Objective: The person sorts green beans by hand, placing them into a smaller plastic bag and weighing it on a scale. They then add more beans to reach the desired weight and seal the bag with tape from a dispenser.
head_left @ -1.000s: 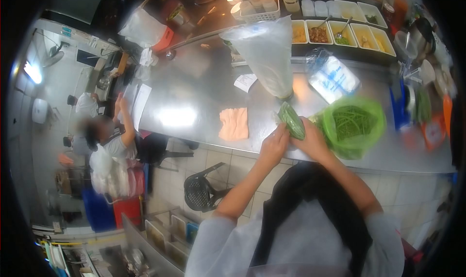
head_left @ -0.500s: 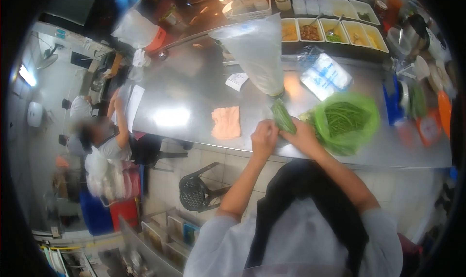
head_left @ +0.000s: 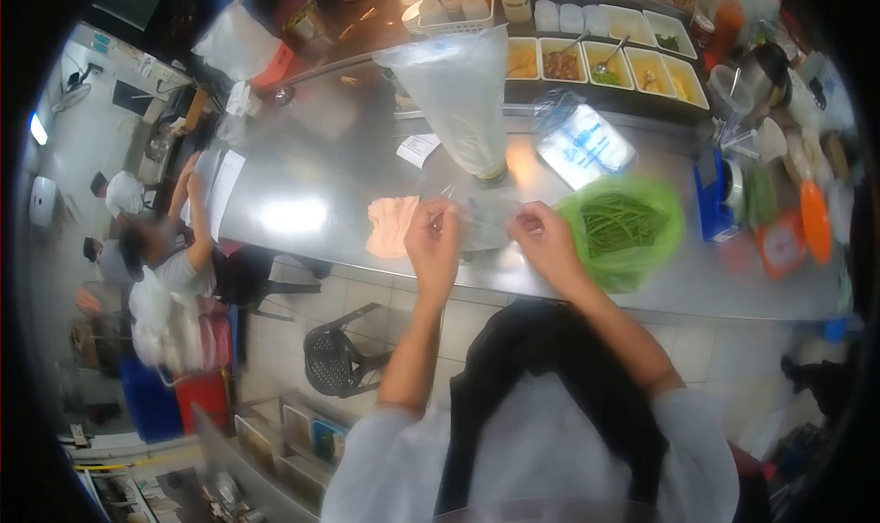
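Between my two hands a small clear plastic bag (head_left: 486, 222) is stretched out above the front of the steel counter. My left hand (head_left: 434, 239) pinches its left side, and my right hand (head_left: 543, 237) pinches its right side. What the clear bag contains is too blurred to make out. Close to my right hand sits an open green plastic bag (head_left: 667, 248) full of cut green beans (head_left: 623, 220). A folded peach-coloured cloth (head_left: 390, 227) lies just left of my left hand. Behind the hands stands a tall roll-like clear bag (head_left: 458, 101), narrow at its base.
A pack of white plastic bags (head_left: 587, 147) and a paper slip (head_left: 418, 149) lie on the steel counter (head_left: 321, 165). Ingredient tubs (head_left: 561, 62) line the back. An orange scale (head_left: 781, 243) stands right. Another person (head_left: 174, 248) is at the left; a black chair (head_left: 339, 353) stands below.
My hands have moved apart, from closed around a bundle of green beans to stretching a clear bag between them. The bundle no longer shows plainly. The camera view has shifted slightly.
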`<move>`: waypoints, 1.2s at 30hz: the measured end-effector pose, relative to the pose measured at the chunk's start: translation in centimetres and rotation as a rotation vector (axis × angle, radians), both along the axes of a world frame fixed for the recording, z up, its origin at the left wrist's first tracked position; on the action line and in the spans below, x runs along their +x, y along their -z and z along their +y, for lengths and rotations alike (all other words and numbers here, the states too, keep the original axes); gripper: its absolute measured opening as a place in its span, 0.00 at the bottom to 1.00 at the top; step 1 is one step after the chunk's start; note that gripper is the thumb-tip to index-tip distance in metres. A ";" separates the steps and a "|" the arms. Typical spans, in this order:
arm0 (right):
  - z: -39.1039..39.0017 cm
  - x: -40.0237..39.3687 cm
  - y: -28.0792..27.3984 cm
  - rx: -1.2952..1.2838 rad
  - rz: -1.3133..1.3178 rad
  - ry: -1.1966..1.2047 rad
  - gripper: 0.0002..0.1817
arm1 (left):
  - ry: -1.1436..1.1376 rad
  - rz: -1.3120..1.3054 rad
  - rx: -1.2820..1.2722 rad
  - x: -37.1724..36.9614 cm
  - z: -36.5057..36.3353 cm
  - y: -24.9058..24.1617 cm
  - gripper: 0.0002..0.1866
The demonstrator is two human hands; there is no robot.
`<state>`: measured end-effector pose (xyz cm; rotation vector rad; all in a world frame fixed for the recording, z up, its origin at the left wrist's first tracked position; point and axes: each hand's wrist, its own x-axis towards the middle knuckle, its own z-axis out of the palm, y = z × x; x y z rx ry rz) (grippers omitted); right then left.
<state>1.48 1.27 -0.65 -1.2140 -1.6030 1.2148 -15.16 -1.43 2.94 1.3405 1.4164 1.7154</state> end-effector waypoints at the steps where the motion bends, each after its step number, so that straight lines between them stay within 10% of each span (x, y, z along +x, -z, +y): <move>1: 0.1 -0.3 -0.3 -0.187 0.231 0.019 0.18 | 0.023 -0.100 -0.111 0.0 -0.2 -0.6 0.04; 4: 0.5 -0.7 -2.4 -0.750 0.650 0.072 0.13 | 0.048 -0.304 -0.237 -0.4 -0.3 0.1 0.04; 11: 2.1 -0.9 -1.2 -0.596 0.849 -0.079 0.08 | -0.009 -0.621 -0.245 0.1 -1.5 1.5 0.04; 20: 0.6 2.3 -7.6 0.118 0.325 0.142 0.06 | -0.078 -0.764 -0.204 1.9 -1.9 1.4 0.04; 22: 1.9 2.1 -8.6 0.589 0.051 -0.118 0.07 | -0.068 -0.733 -0.200 2.4 -2.0 1.2 0.04; 25: 5.0 0.9 -8.4 0.120 -0.692 -0.685 0.08 | -0.035 -0.607 -0.173 2.8 -2.1 1.5 0.05; 31: 4.9 -0.9 -2.4 0.771 -0.761 -0.774 0.13 | 0.082 -0.368 -0.117 1.5 -2.2 1.6 0.04; 36: 5.0 -2.2 -1.6 0.666 -0.748 -0.792 0.12 | 0.162 -0.315 -0.108 -0.2 -1.3 0.9 0.04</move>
